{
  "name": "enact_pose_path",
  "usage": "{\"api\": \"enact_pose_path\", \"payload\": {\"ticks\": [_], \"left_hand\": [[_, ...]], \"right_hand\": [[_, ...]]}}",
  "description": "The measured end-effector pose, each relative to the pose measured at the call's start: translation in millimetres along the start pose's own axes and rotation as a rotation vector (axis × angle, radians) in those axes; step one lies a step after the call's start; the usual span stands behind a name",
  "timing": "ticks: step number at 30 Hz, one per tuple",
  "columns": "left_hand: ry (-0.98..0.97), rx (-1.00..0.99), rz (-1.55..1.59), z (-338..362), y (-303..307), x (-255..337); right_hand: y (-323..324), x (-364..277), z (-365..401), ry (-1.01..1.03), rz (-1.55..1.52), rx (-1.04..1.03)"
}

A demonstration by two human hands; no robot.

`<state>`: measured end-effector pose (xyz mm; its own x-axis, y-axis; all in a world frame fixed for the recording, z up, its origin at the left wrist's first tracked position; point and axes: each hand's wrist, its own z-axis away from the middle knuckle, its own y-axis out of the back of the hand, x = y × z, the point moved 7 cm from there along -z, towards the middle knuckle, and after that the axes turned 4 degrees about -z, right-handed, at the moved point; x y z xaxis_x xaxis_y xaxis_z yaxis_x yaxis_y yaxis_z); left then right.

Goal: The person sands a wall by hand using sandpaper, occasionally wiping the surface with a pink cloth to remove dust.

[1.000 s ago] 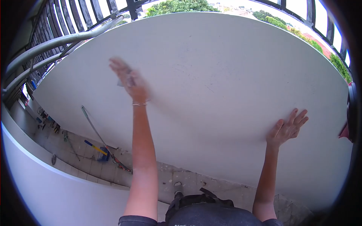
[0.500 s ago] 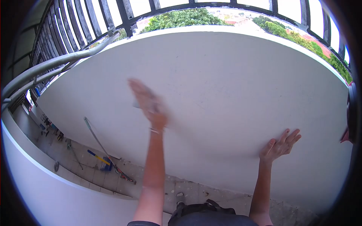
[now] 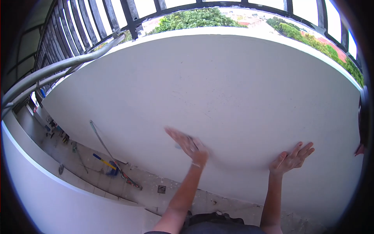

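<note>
My left hand (image 3: 188, 145) lies flat, slightly blurred, on the pale wall (image 3: 241, 78), low and left of centre. Small grey edges show beside its fingers, apparently a thin sheet of sandpaper (image 3: 178, 147) pressed under the hand; most of it is hidden. A light band circles that wrist. Farther right, my right hand (image 3: 292, 159) rests against the same wall with fingers spread and nothing in it. Faint dark scuffs and specks mark the wall above both hands.
Black railing bars (image 3: 132, 19) run above the wall's top edge, with a grey metal pipe (image 3: 66, 62) at left. On the tiled floor are a blue dustpan (image 3: 112, 169) with a yellow handle, a long pole (image 3: 103, 144) leaning on the wall, and a floor drain (image 3: 161, 189).
My left hand has swept down and to the right across the wall. My right hand keeps its place on the wall, while the view has shifted slightly.
</note>
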<state>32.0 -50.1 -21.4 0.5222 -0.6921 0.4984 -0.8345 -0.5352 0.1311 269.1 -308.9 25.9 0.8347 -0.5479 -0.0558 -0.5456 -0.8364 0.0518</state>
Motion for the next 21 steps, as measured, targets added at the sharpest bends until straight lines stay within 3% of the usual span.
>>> {"api": "enact_pose_path", "payload": {"ticks": [3,5,8,10,11,12,13,14,16,18,20,21], "left_hand": [[-0.077,0.097,0.091,-109,16,-4],[0.125,0.154,0.105,-161,25,-63],[0.333,0.150,0.098,-173,33,-138],[0.513,0.162,0.177,-112,28,-197],[0.574,0.083,0.041,-56,13,-233],[0.458,0.020,-0.028,15,-9,-276],[0.419,-0.081,-0.133,56,-9,-225],[0.497,-0.071,0.009,90,-11,-184],[0.308,-0.027,0.101,103,-14,-87],[0.071,0.010,0.120,45,-2,-12],[-0.258,-0.054,0.034,-26,3,23],[-0.282,-0.082,0.043,-64,12,33]], "right_hand": [[0,1,3,0.005,0.003,-0.006],[-1,0,2,-0.018,-0.019,-0.013],[-1,-2,1,-0.023,0.002,-0.009],[-2,-1,5,-0.050,0.051,-0.036],[-2,0,7,-0.064,0.076,-0.051],[-2,0,7,-0.059,0.081,-0.045],[-3,1,7,-0.058,0.089,-0.038],[-3,0,8,-0.060,0.098,-0.037],[-3,-1,6,-0.064,0.056,-0.018],[0,0,4,-0.054,0.038,-0.013],[1,-1,3,-0.043,0.038,-0.015],[3,-1,2,-0.036,0.035,-0.010]]}}
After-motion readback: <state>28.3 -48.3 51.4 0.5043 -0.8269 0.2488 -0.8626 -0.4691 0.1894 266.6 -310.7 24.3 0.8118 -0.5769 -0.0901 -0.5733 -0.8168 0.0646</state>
